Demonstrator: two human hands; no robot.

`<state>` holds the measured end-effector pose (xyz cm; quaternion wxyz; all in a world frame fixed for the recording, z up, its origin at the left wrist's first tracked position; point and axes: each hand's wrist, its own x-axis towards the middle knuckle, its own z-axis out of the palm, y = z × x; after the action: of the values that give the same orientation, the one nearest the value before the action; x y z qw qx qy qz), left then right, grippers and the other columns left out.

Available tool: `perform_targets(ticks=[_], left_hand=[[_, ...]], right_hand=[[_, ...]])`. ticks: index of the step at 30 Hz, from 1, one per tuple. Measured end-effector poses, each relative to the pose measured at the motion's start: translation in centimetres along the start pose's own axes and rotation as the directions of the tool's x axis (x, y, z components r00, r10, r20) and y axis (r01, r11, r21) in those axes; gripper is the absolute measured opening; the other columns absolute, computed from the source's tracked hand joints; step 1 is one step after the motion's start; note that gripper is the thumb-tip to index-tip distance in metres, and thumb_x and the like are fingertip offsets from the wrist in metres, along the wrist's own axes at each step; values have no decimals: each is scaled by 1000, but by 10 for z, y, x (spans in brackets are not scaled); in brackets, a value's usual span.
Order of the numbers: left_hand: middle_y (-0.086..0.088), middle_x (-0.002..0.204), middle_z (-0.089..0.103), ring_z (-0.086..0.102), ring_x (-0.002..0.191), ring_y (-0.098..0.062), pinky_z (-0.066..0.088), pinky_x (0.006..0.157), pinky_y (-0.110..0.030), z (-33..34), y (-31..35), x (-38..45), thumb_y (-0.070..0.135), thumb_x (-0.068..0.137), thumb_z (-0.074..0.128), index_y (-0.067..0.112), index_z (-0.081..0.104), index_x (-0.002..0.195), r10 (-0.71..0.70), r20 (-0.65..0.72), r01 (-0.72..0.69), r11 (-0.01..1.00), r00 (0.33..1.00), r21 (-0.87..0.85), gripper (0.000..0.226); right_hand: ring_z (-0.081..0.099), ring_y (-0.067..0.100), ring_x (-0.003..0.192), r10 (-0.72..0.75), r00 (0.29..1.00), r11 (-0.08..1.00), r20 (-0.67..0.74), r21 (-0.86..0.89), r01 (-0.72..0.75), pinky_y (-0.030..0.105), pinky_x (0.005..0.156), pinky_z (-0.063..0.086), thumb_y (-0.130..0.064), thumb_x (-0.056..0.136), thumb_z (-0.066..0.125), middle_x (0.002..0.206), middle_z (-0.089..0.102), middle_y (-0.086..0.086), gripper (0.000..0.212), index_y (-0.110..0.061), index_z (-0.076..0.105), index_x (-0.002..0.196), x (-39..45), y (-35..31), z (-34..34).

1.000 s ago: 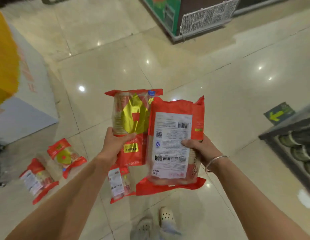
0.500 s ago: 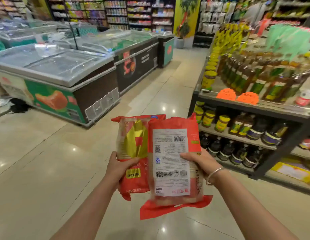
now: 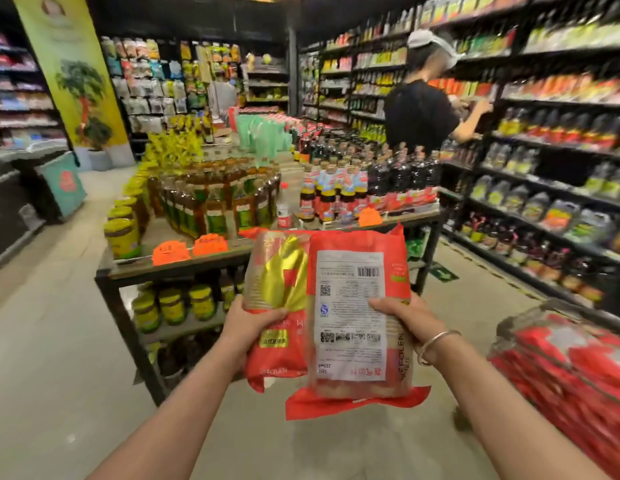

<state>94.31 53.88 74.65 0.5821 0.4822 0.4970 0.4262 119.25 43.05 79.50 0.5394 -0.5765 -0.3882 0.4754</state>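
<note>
- Left grip [image 3: 248,320] pinches the gold-fronted packet [image 3: 279,289] at its left edge, and the right grip [image 3: 407,317] pinches the label-side packet [image 3: 350,344] at its right edge.
- Both packets stand upright between the grips, overlapping.
- They are probably light, with soft, slippery film, so hold mid-body rather than by the floppy seals.
- Contents are unclear; the cart [image 3: 561,358] right of the right grip holds more red packets.

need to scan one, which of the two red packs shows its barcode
The right pack, gripped by the right hand: its white label with barcode and QR code faces the camera. The left pack, in the left hand, shows its gold-and-red front.
</note>
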Motion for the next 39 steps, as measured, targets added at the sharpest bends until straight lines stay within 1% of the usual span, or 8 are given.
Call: perform_targets(ticks=[6,12,16,20,24,31,35,39], left_hand=[[-13,100,69,70,82,-25,56,66,-36,195,10,54,22,43,94,14,50,108,-13,269,0,999,963,48,79],[-4,89,67,65,74,-17,52,63,-31,369,5,94,11,59,90,18,52,97,-20,490,-38,993,872,108,54],[-12,92,73,71,81,-28,58,79,-46,474,-8,133,30,32,94,13,60,97,-67,591,-45,984,804,173,74],[0,62,71,68,57,-13,56,54,-25,579,-22,164,-1,64,86,12,56,83,-135,676,-11,978,725,206,38],[-13,86,71,67,69,-21,52,55,-25,671,-33,180,12,52,92,5,60,102,-199,760,-38,959,618,282,60],[-15,94,75,73,82,-32,60,76,-47,803,-95,218,37,23,94,7,66,108,-352,766,-70,887,539,457,95],[-17,90,76,74,80,-33,60,76,-51,864,-140,246,36,26,95,6,67,104,-431,712,-50,836,555,546,88],[-13,74,75,72,63,-24,58,63,-32,915,-163,258,20,35,87,8,69,89,-491,662,-19,795,566,606,58]], right_hand=[[73,29,87,19,960,994,-279,108,12,44,82,58,-12,71,78,97,77,11,40,-10,66,110,-3,-12,-167],[75,23,69,82,852,969,-517,241,53,36,62,62,-9,78,73,84,78,10,25,-8,68,102,-1,4,-304],[74,28,82,94,762,969,-640,235,78,39,74,60,-17,52,87,99,76,16,64,-4,68,111,20,14,-386],[74,21,68,147,655,947,-741,296,123,30,58,60,-8,68,79,80,78,9,36,-3,68,102,37,23,-463],[72,33,91,208,550,937,-809,326,126,49,86,56,-20,47,88,100,75,16,70,-5,66,111,49,32,-530],[71,35,94,370,438,900,-820,433,50,51,93,53,-19,62,86,100,76,16,48,-8,70,106,69,73,-636],[72,35,92,486,359,854,-797,520,-1,50,90,55,-13,66,84,98,75,17,42,-6,69,104,92,115,-704],[74,31,82,565,317,817,-761,570,-89,52,85,57,-21,56,90,90,77,12,54,-10,69,105,118,158,-766]])
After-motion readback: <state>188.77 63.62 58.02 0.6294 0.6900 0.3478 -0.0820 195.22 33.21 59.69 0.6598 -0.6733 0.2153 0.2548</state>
